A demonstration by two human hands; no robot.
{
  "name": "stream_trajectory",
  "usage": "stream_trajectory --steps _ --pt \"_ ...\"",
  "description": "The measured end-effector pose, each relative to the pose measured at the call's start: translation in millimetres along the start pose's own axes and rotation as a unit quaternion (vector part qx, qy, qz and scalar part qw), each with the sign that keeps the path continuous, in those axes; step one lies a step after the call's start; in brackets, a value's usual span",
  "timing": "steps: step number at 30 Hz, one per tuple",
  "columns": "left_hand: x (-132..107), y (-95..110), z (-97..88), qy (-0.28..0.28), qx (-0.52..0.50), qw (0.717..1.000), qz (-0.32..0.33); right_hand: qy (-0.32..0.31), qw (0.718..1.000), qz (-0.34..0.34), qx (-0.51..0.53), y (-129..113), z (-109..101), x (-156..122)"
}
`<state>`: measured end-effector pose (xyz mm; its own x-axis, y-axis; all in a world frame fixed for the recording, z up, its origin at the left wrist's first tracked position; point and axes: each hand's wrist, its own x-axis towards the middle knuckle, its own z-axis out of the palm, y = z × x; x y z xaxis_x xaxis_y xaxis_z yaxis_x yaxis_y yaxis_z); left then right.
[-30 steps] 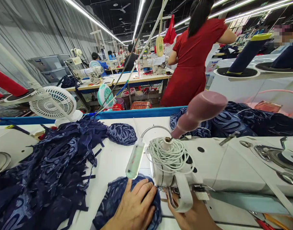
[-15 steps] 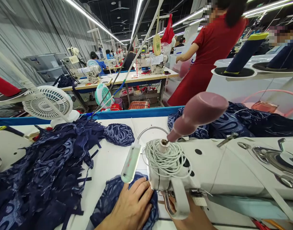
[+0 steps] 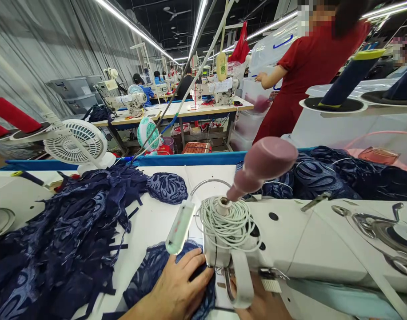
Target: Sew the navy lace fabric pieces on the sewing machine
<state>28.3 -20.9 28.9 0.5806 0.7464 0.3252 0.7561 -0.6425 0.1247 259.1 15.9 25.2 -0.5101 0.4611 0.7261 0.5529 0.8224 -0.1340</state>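
White worktable, factory hall, strip lights overhead. Left hand spread flat on navy lace piece; right hand at 5 o'clock under sewing machine, grip unclear. No legible writing.

A white tabletop carries everything. The left hand presses flat on a navy lace piece lying on it. Left of that hand sprawls a big heap of navy lace. Beyond the hand lies 1 small lace cup; further left stands a white fan. Right of the hand sits the sewing machine, with more lace behind it.
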Motion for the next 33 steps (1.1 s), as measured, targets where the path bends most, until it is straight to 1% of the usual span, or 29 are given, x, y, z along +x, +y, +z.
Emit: stream_trajectory --steps 2,4,10,12,15,17,19,22,26,30,33 --pt "0.6 -0.3 -1.5 -0.023 -0.010 1.000 -0.006 -0.011 1.000 0.000 -0.018 -2.4 -4.5 1.7" --pt "1.0 -0.2 -1.9 -0.024 -0.019 0.999 -0.011 -0.023 0.999 -0.005 -0.026 -3.1 -7.7 2.0" --pt "0.9 1.2 -2.0 -0.029 -0.032 0.999 -0.017 -0.007 1.000 -0.008 -0.016 8.9 -11.2 -2.3" --pt "1.4 1.4 -4.4 -0.032 -0.031 0.999 -0.021 -0.011 1.000 0.005 -0.009 12.9 -11.6 -2.9" --pt "2.1 1.7 -8.6 -0.051 -0.016 0.998 -0.011 -0.011 0.999 0.049 0.010 12.5 -13.5 2.5" --pt "1.6 2.3 -9.7 -0.062 -0.008 0.998 -0.002 0.005 0.998 0.067 0.019 8.9 -16.0 9.7" --pt "0.3 3.1 -8.8 -0.063 -0.007 0.998 -0.002 0.020 0.997 0.072 0.019 4.8 -18.8 17.5" --pt "-1.8 4.6 -6.5 -0.040 -0.005 0.999 -0.004 0.038 0.997 0.071 0.019 1.0 -21.7 24.5" --pt "0.4 7.0 -10.1 0.005 0.019 1.000 0.015 0.044 0.996 0.062 0.040 1.4 -20.0 22.4" --pt "7.2 9.9 -18.3 0.060 0.058 0.996 0.037 0.023 0.996 0.054 0.064 3.9 -15.5 15.7" --pt "10.4 10.6 -17.4 0.081 0.075 0.993 0.047 -0.001 0.998 0.038 0.053 4.4 -13.6 11.3"
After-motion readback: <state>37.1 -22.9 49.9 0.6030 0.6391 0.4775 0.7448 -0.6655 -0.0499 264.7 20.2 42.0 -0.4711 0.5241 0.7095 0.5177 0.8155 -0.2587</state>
